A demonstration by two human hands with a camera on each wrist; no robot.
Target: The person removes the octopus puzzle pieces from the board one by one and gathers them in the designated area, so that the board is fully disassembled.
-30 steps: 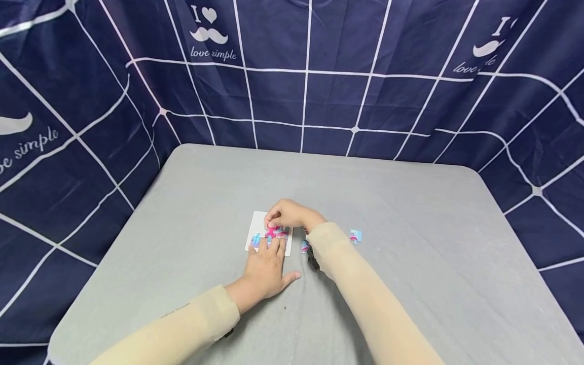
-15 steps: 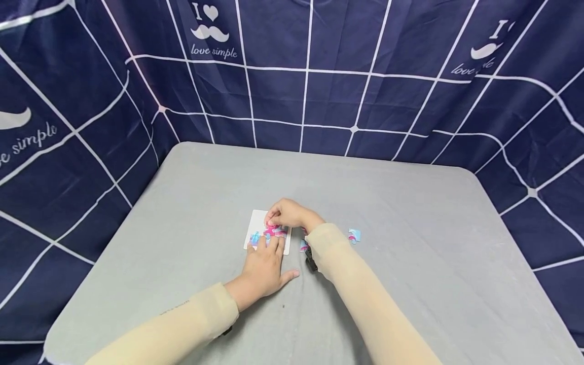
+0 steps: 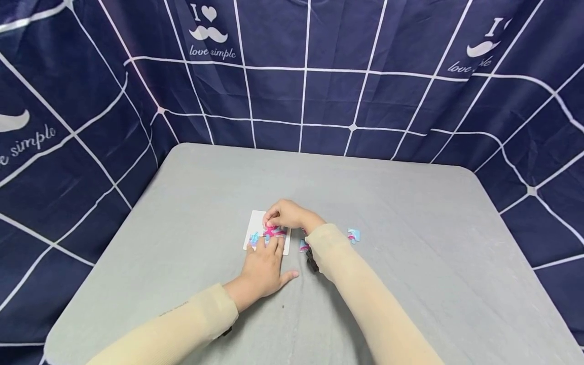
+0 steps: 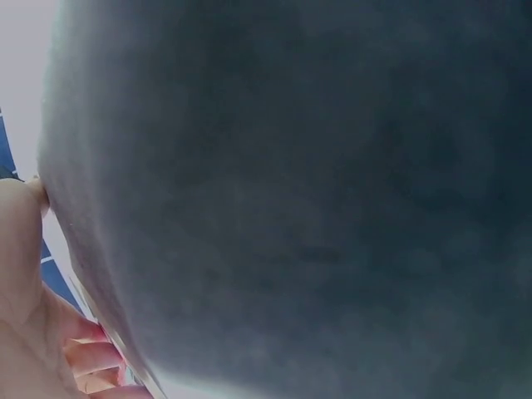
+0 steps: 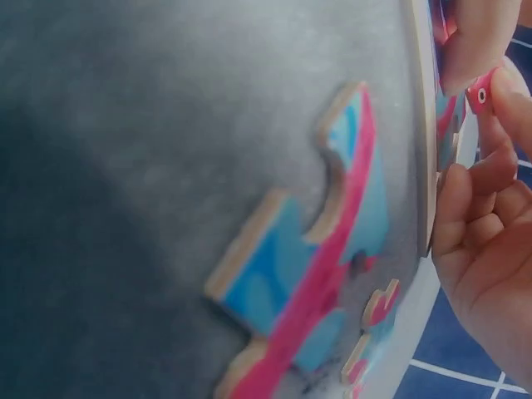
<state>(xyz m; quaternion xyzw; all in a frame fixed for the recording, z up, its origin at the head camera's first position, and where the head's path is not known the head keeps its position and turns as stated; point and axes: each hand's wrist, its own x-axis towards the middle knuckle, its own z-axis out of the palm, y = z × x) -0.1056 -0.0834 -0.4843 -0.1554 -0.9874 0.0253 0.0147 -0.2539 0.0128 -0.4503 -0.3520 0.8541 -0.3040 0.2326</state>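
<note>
A small white-edged puzzle board (image 3: 257, 219) lies mid-table, its near part covered with blue and pink jigsaw pieces. My left hand (image 3: 266, 271) rests its fingertips on the near edge of the board and its pieces, the thumb spread out to the right. Over the far part of the board, my right hand (image 3: 290, 214) pinches a pink jigsaw piece (image 5: 480, 94) with a printed eye between thumb and finger. Its lower edge meets the other pieces, and the fingers partly hide it. In the left wrist view, the left hand (image 4: 29, 291) shows only at the lower left.
Loose puzzle pieces lie on the grey table (image 3: 219, 187) right of the board: one blue and pink piece (image 3: 303, 246) beside the right wrist, another piece (image 3: 353, 235) farther right. A dark blue curtain (image 3: 328, 96) with white lines hangs round the table's back and sides.
Both hands stay at the board in nearly the same pose, the right still pinching the pink jigsaw piece. The head view has shifted slightly.
</note>
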